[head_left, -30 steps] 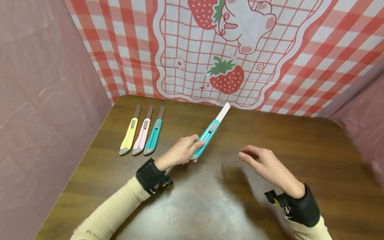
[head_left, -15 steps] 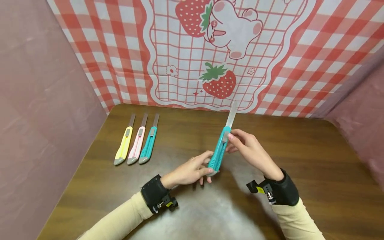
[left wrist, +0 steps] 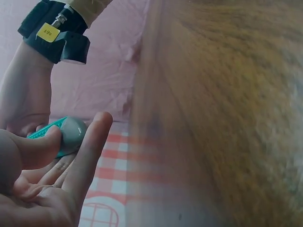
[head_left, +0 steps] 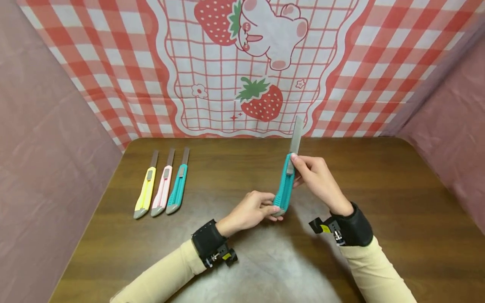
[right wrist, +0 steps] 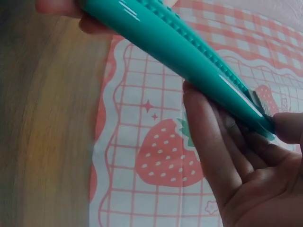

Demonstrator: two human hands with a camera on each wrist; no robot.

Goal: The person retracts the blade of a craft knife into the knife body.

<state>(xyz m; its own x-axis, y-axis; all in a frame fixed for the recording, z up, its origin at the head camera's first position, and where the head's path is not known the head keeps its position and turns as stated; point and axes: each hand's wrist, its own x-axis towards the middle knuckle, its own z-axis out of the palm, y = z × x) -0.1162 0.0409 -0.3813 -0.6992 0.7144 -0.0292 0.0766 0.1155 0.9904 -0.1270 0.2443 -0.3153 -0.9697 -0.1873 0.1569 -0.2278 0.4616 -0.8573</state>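
Two hands share one blue-green knife [head_left: 285, 189], and they are yours. You hold it up over the brown table [head_left: 231, 168], in front of you and a bit to the right. It leans, with its long blade [head_left: 297, 134] pointing up and away from you, in front of the checked cloth [head_left: 341, 92]. Your left hand [head_left: 253, 210] pinches the grey bottom end, with the thumb on one side and bent fingers on the other. In the left wrist view, one finger sticks out almost straight beside that grey end. Your right hand [head_left: 320, 181] holds the top part, close to where the blade comes out. Its thumb presses by the grey slider [head_left: 290, 168], and its other fingers are partly bent behind the handle. Three more knives lie on the table to your left, well apart from your hands. They sit side by side in a row: a yellow knife [head_left: 145, 193], then a pink knife [head_left: 161, 191], then a second green-blue knife [head_left: 177, 189] nearest to you on the right of the row. All three have their blades out, pointing toward the cloth. You wear a black band [head_left: 209, 240] on your left wrist and another black strap [head_left: 353, 227] on your right.
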